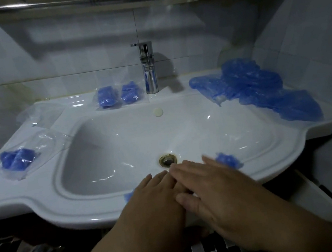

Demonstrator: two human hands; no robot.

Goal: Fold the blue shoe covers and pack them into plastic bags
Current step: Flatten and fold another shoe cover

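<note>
Three packed bags [107,97] already lay on the sink [43,198] rim, two by the faucet [148,68] and one at the left. The left hand [155,193] and right hand [207,182] lay flat, fingers straight, gripping nothing, pressing one shoe cover [228,159] onto the front rim. A pile of loose shoe covers [262,88] at the right and empty plastic bags [40,115] remained, so much seemed left.
</note>
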